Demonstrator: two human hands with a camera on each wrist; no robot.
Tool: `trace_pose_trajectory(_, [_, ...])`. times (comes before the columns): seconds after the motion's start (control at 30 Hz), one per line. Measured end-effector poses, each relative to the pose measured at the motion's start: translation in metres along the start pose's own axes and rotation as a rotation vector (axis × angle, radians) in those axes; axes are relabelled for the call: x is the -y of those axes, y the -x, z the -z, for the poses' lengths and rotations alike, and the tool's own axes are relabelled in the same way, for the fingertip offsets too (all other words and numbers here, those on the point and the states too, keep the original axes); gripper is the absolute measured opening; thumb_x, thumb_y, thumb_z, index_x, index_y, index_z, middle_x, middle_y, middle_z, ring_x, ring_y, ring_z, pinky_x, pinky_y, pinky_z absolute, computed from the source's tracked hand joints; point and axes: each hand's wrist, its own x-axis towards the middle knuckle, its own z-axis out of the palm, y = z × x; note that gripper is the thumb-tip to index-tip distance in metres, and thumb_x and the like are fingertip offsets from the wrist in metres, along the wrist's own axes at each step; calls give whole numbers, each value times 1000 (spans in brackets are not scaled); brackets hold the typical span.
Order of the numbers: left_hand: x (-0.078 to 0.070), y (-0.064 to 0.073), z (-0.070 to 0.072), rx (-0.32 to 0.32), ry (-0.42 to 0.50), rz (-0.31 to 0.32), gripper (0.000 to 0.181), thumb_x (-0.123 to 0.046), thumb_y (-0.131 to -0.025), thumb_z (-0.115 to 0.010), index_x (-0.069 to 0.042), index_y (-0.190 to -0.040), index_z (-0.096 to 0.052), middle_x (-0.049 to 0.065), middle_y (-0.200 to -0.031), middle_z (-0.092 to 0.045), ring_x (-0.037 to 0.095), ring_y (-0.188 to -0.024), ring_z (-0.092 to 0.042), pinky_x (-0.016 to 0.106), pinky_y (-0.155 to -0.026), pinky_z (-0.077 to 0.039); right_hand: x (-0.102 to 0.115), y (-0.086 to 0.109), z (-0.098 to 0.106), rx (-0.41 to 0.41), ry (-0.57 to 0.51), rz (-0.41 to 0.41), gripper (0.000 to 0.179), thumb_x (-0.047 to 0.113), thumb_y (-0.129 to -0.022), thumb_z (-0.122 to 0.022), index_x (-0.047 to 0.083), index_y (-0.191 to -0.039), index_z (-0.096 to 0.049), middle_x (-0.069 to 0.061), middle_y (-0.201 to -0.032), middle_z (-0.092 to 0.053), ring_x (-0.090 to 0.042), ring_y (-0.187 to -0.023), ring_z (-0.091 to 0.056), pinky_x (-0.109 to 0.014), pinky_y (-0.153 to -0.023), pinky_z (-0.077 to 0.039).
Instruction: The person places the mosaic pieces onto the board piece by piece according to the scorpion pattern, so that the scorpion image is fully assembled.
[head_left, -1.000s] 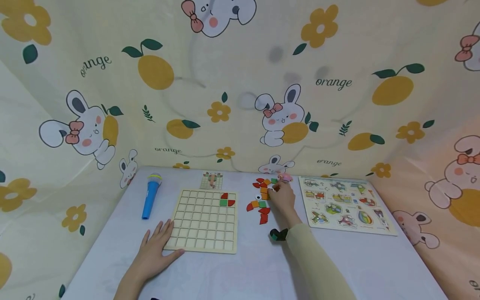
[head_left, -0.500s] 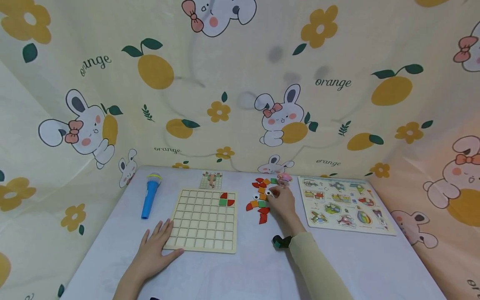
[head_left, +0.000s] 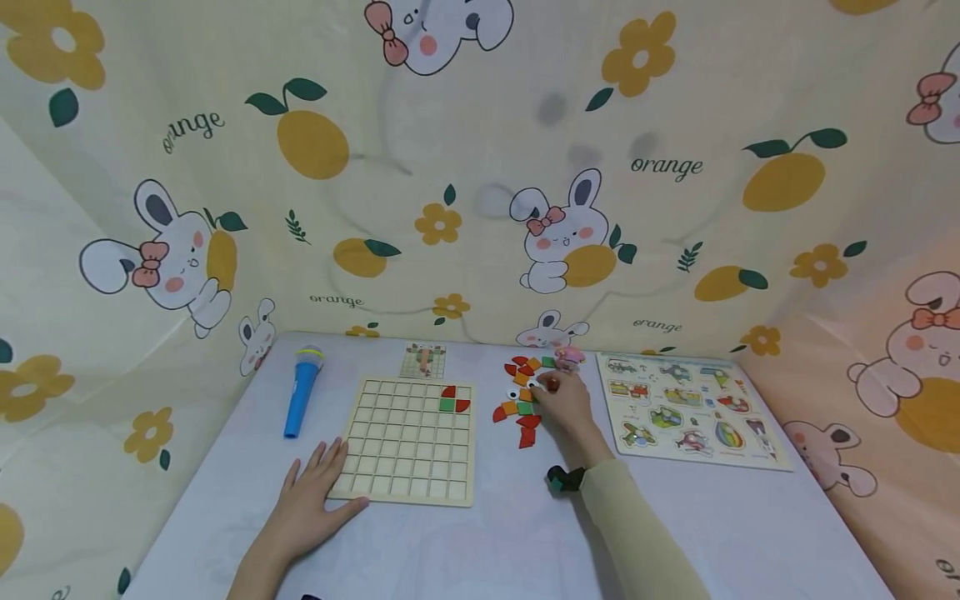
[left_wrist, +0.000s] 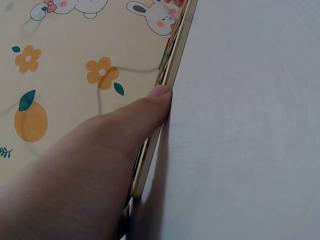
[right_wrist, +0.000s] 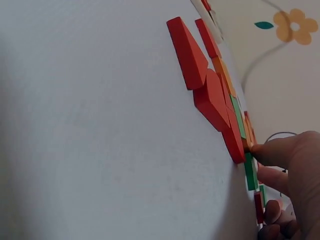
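My left hand (head_left: 307, 508) lies with straight fingers over the left edge of a wooden grid board (head_left: 408, 446). Its thumb (left_wrist: 155, 100) presses along the board's side in the left wrist view. Two red quarter-round pieces and a green square (head_left: 447, 405) sit in the board's far right corner. My right hand (head_left: 566, 408) reaches into a loose group of coloured wooden pieces (head_left: 525, 408), its fingertips right at a white eye piece (head_left: 532, 385). In the right wrist view, red pieces (right_wrist: 212, 100) lie before the fingers; I cannot tell whether they pinch one.
A patterned card (head_left: 423, 361) lies beyond the board. To the left is a blue toy microphone (head_left: 302, 392). A picture puzzle board (head_left: 690, 408) lies on the right, and a small pink figure (head_left: 570, 357) stands behind the right hand. A printed cloth hangs behind the table.
My right hand has shifted slightly among the loose pieces, and the white eye piece by its fingertips has come into sight. The left hand stays in place.
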Motion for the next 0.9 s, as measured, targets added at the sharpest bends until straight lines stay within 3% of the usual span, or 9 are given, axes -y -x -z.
trace_pose_trajectory(0.4, [1, 0, 0, -2, 0, -2, 106, -67, -90, -71, 0, -163, -35, 19, -171, -32, 47, -160, -19, 72, -125, -5, 9, -6, -2, -24, 13, -65, 32, 30, -99, -75, 4, -116, -75, -15, -110, -68, -31, -104, -57, -45, -91, -55])
trace_pose_trajectory(0.63, [1, 0, 0, 5, -4, 2, 106, -68, -90, -71, 0, -163, -35, 19, -171, -32, 47, -160, -19, 73, -125, -5, 5, -6, -2, 9, 18, -47, 35, 24, -95, -73, 5, -124, -75, -17, -118, -67, -33, -107, -56, -47, -93, -54])
trace_pose_trajectory(0.9, [1, 0, 0, 2, -9, 6, 105, -67, -90, -71, -1, -164, -35, 19, -171, -32, 47, -160, -18, 72, -126, -4, 1, -6, 1, 38, -5, -21, 30, 25, -96, -73, 6, -120, -77, -17, -122, -67, -33, -113, -55, -50, -100, -52])
